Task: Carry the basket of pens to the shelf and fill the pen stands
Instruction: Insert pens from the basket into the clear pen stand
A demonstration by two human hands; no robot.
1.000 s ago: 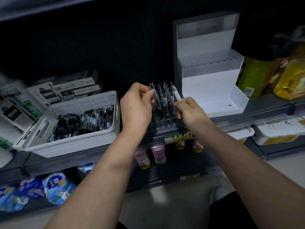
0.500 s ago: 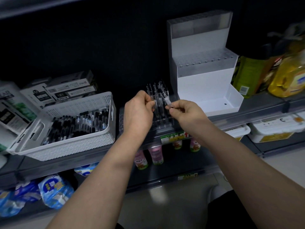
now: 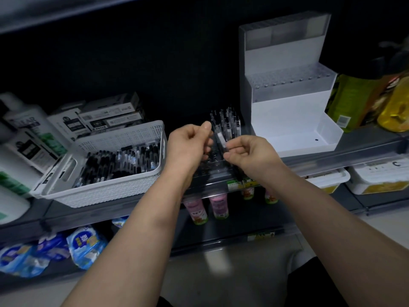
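Observation:
A white perforated basket full of black and clear pens sits on the dark shelf at left. In the middle stands a clear pen stand with several pens upright in its back rows. My right hand pinches a clear pen with a white label just over the stand's front rows. My left hand is curled beside it at the stand's left side; whether it holds a pen is hidden. A tall white tiered pen stand with no pens in it stands to the right.
Boxes of pens are stacked behind the basket, white bottles at far left. Oil bottles stand right of the white stand. The shelf below holds small pink bottles, blue packets and white tubs.
My right hand has brought its pen down from above the stand to the front rows. My left hand has stayed at the stand's left side. The view has shifted slightly.

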